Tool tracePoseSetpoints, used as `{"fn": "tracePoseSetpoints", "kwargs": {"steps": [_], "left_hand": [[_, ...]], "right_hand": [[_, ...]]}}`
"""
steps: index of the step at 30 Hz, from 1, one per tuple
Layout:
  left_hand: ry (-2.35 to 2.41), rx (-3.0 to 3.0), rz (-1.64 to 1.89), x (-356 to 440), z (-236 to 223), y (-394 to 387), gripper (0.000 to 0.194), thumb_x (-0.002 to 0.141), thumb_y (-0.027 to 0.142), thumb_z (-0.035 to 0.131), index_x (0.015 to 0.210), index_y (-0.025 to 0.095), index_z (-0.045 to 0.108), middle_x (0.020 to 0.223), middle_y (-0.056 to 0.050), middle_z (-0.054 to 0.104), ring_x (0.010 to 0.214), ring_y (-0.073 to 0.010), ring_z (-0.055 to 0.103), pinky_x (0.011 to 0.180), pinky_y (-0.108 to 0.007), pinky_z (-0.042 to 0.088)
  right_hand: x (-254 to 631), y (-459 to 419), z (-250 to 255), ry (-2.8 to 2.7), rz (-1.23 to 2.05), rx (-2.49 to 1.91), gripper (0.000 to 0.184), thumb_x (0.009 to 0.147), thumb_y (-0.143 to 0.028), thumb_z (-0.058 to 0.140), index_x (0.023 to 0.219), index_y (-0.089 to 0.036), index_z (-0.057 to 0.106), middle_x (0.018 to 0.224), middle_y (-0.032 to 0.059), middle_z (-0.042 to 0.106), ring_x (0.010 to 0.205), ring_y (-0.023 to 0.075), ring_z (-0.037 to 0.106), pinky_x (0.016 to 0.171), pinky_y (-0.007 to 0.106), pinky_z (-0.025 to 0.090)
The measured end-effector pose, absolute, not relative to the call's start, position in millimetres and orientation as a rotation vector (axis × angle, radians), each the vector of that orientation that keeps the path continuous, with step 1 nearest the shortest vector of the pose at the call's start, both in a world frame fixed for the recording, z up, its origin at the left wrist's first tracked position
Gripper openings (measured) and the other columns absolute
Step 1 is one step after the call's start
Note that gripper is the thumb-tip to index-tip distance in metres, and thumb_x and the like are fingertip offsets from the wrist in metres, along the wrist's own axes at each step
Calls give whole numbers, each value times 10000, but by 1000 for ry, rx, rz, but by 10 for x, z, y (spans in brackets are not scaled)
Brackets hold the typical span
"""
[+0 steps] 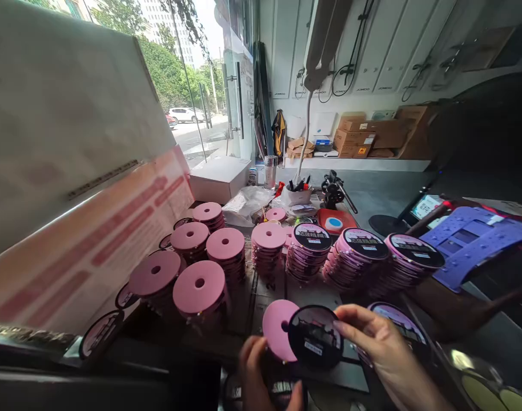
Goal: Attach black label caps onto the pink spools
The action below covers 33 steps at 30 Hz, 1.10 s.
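Near the front of the table, my right hand (374, 345) pinches the right edge of a round black label disc (316, 337) with a printed design and a small white panel. The disc overlaps a pink spool (278, 328) with a centre hole, hiding part of its right side. At the spool's lower left edge is my left hand (259, 374), its fingertips close to or touching the rim. Its thumb and fingers are spread apart. Black-labelled discs (282, 387) lie partly hidden below this hand.
Stacks of pink spools (200, 285) stand at left and centre, with black-topped stacks (312, 237) to the right. Behind them are a plastic bag (248, 202), a pen cup (297, 196) and a red tray (349, 220). A purple panel (479, 240) stands at right.
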<state>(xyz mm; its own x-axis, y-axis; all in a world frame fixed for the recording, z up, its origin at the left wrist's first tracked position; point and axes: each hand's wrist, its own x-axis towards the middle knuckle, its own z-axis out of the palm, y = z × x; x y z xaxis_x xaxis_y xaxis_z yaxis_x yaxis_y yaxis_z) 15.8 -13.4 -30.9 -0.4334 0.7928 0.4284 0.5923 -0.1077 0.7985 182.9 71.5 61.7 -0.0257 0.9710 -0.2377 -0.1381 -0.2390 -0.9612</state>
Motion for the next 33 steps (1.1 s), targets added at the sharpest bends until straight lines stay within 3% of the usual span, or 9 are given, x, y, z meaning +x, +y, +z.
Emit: {"fn": "tracePoseSetpoints", "kwargs": {"steps": [2, 4, 10, 16, 18, 23, 26, 29, 33], "left_hand": [[2001, 1375, 1563, 184, -201, 4, 762, 547, 172, 594, 1257, 189, 318, 1300, -162, 398, 1198, -345, 416, 944, -520, 386], [1963, 1326, 1514, 244, -166, 115, 834, 528, 168, 589, 1297, 179, 264, 1312, -171, 414, 1223, -351, 395, 974, -557, 342], [1887, 1208, 1605, 316, -254, 229, 770, 582, 219, 585, 1290, 190, 283, 1231, -155, 530, 1137, -327, 502, 952, -547, 371], [1582, 1149, 1681, 136, 78, 61, 816, 531, 99, 623, 1293, 235, 365, 1320, -84, 488, 1225, -273, 430, 1039, -402, 313], [1349, 999, 1637, 80, 183, 8, 807, 549, 149, 678, 1296, 261, 394, 1363, -48, 448, 1268, -278, 372, 1048, -365, 300], [856, 556, 1543, 67, 304, -9, 636, 624, 392, 720, 1218, 300, 511, 1296, -54, 525, 1173, -282, 483, 987, -365, 360], [625, 497, 1427, 86, 384, -11, 724, 561, 311, 780, 1225, 320, 491, 1235, -58, 580, 1046, -234, 575, 921, -322, 390], [543, 409, 1319, 70, 443, -33, 625, 613, 189, 734, 1181, 348, 527, 1163, -34, 630, 930, -140, 608, 815, -221, 409], [474, 378, 1234, 23, 455, -51, 706, 561, 78, 716, 1163, 395, 530, 1098, -8, 646, 819, -106, 617, 637, -144, 387]], "right_hand": [[1669, 838, 615, -975, 1554, -1236, 212, 462, -315, 812, 612, -209, 704, 597, -28, 665, 606, 120, 562, 609, 200, 448], [1576, 907, 587, -1002, 1605, -1226, 213, 448, -310, 813, 587, -192, 701, 572, -20, 656, 580, 123, 548, 592, 221, 441], [1529, 973, 531, -1032, 1679, -1215, 207, 462, -281, 807, 610, -180, 704, 582, -16, 656, 584, 130, 548, 599, 239, 431], [1521, 774, 682, -920, 1741, -1206, 204, 509, -298, 802, 661, -206, 701, 657, -21, 675, 663, 137, 579, 659, 237, 452], [1527, 690, 757, -818, 1783, -1184, 223, 486, -303, 822, 653, -216, 704, 636, -27, 680, 634, 125, 581, 630, 218, 459], [1614, 569, 773, -634, 1821, -1150, 249, 447, -284, 851, 649, -234, 714, 639, -30, 700, 623, 116, 607, 613, 193, 477], [1683, 535, 704, -661, 1809, -1150, 227, 491, -288, 836, 679, -257, 714, 668, -31, 707, 655, 125, 617, 642, 205, 484], [1711, 514, 695, -799, 1726, -1196, 196, 524, -326, 814, 676, -255, 712, 659, -20, 698, 659, 145, 610, 631, 225, 487], [1691, 530, 771, -991, 1565, -1245, 185, 498, -351, 804, 607, -231, 715, 596, -12, 679, 592, 138, 574, 572, 211, 466]]}}
